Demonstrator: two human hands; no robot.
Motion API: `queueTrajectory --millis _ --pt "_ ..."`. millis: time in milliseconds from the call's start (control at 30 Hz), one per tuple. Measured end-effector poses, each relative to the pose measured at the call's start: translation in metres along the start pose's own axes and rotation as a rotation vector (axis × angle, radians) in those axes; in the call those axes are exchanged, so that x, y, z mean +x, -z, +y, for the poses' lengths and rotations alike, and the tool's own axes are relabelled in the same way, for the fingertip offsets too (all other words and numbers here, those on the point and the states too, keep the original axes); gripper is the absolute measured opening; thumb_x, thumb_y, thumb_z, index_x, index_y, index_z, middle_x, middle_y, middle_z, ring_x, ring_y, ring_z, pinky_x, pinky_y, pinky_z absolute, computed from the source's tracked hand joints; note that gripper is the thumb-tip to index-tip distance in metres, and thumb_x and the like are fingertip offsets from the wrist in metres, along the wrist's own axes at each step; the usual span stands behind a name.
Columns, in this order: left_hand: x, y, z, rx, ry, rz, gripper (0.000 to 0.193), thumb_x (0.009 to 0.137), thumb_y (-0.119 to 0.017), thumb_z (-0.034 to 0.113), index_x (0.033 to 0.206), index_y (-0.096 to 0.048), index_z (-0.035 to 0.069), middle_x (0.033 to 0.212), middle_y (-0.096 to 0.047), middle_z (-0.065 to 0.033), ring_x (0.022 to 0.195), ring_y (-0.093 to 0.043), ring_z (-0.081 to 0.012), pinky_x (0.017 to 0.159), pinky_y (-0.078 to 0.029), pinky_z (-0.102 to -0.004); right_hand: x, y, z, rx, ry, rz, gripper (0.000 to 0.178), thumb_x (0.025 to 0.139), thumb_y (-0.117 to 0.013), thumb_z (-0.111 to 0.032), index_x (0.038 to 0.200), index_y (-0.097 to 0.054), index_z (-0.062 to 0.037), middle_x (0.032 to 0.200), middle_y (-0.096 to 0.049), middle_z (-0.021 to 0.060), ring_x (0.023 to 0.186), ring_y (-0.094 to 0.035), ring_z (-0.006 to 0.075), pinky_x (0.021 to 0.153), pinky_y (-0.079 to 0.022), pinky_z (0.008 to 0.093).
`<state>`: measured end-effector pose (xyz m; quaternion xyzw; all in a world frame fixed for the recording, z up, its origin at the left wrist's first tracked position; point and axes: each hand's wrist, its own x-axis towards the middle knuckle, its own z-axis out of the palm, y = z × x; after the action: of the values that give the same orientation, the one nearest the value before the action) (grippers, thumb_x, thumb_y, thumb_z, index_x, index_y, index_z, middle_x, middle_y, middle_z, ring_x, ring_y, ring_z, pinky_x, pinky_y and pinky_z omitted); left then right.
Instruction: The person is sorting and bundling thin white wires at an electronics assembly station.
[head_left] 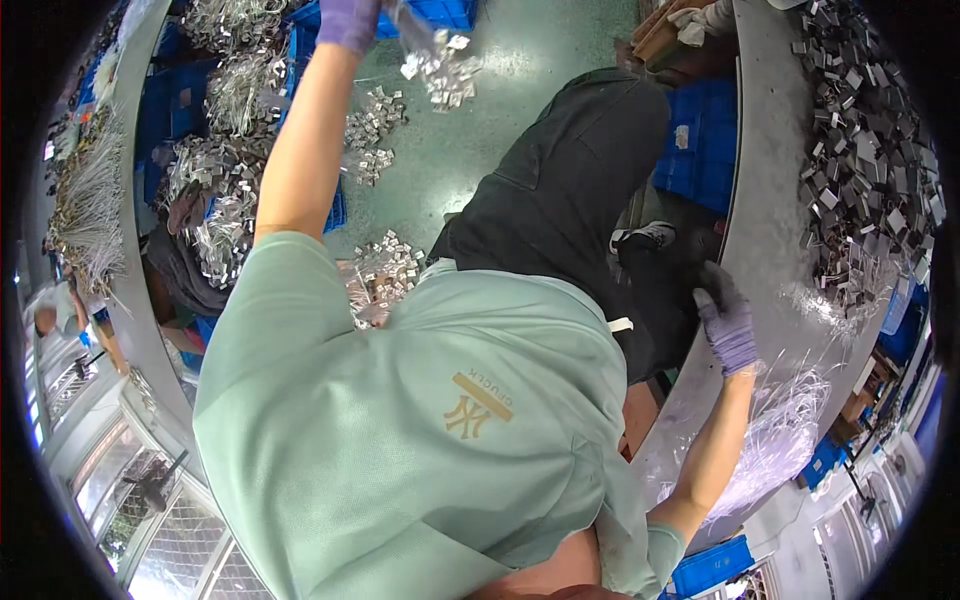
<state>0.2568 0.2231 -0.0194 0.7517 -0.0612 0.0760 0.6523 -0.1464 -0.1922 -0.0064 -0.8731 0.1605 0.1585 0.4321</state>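
At the top edge of the view, my left hand (348, 22) in a purple glove is partly cut off by the frame. From it hangs a bundle of thin strands with small silvery-white block ends (442, 72), held over the floor; the fingers gripping it are mostly hidden. My right hand (728, 325), also in a purple glove, is at the right-hand grey table's (768, 215) inner edge, beside my leg. Its fingers are apart and I see nothing in them.
Similar bundles (385, 265) lie low on the left, near blue crates (340, 205). Dark small blocks (865, 150) cover the right table's far side, with clear plastic (770, 440) nearer. A blue crate (695, 140) stands below that table. Wire bundles (90, 200) lie on the left bench.
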Motion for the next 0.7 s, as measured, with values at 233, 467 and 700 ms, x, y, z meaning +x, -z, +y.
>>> queueTrajectory --millis 233,467,700 --pt "-0.007 0.115 -0.223 0.259 0.304 0.159 0.037 0.07 -0.071 0.017 0.1 -0.063 -0.003 0.096 -0.065 -0.0136 0.084 -0.061 -0.0227 0.076 -0.047 -0.0308 -0.013 -0.006 0.032 0.019 -0.108 0.067 0.038 0.086 -0.057 -0.01 0.122 -0.049 0.0012 0.108 -0.061 0.0141 0.102 -0.058 0.0192 0.089 -0.044 0.0291" --pt "-0.066 0.19 -0.271 0.489 0.447 0.179 0.041 0.069 -0.073 0.021 0.101 -0.063 -0.003 0.098 -0.065 -0.0152 0.088 -0.061 -0.0275 0.082 -0.045 -0.0344 -0.014 -0.028 0.031 0.131 -0.201 0.071 0.038 0.087 -0.057 -0.012 0.122 -0.05 0.0008 0.108 -0.061 0.0131 0.102 -0.058 0.0186 0.09 -0.043 0.0287" --pt "-0.159 0.249 -0.312 0.771 0.853 0.243 0.05 0.071 -0.071 0.034 0.105 -0.063 -0.001 0.111 -0.06 -0.0199 0.1 -0.057 -0.0318 0.089 -0.042 -0.0355 -0.005 -0.039 0.023 -0.005 -0.231 0.013 0.037 0.088 -0.056 -0.012 0.123 -0.049 0.0003 0.109 -0.061 0.0136 0.102 -0.058 0.0196 0.091 -0.043 0.0301"
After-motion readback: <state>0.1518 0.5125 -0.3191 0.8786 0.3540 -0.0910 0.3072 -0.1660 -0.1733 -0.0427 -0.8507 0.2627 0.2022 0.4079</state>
